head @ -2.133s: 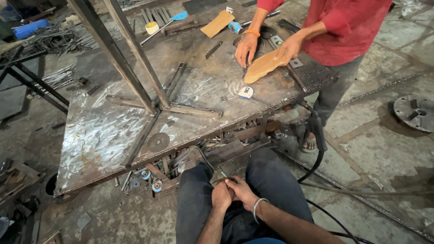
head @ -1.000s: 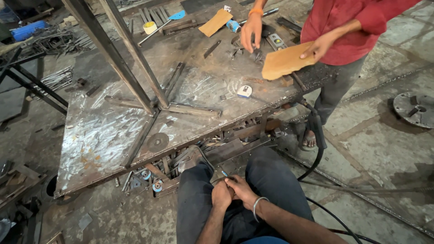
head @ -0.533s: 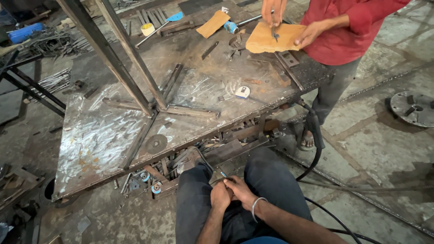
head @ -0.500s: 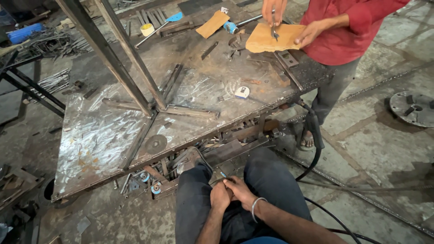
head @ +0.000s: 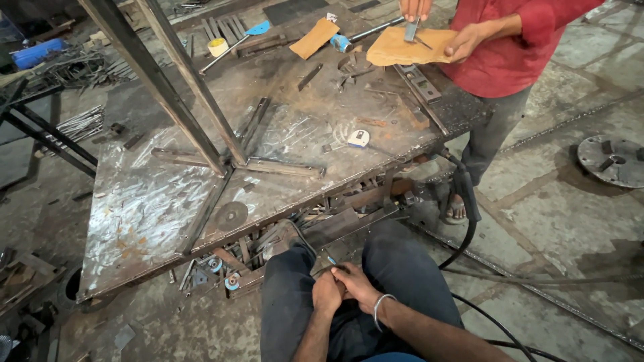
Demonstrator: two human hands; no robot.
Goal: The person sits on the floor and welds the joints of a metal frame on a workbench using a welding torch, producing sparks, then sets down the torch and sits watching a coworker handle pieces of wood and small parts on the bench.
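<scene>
Since two seconds ago the co-worker in the red shirt at one o'clock has lifted the tan sheet point(head: 402, 45) off the worktop point(head: 168, 194) and now holds it flat at chest height, one hand under its edge, the other pressing a small metal piece point(head: 411, 29) onto it. The wearer's own hands have barely shifted: the left hand point(head: 327, 293) and right hand point(head: 359, 288) stay together at six o'clock, between the knees of dark trousers, fingers curled closed around something small and thin whose tip point(head: 331, 261) shows just above them; what it is cannot be told. A silver bangle point(head: 380, 310) circles the right wrist. On the steel worktop, at eleven o'clock, two slanting square tubes point(head: 168, 87) rise from a flat welded frame, a round grinding disc point(head: 231, 216) lies near its front edge, and a small tape measure point(head: 358, 138) sits toward twelve o'clock. A black cable point(head: 469, 221) hangs off the worktop's right corner and runs across the floor at four o'clock.
</scene>
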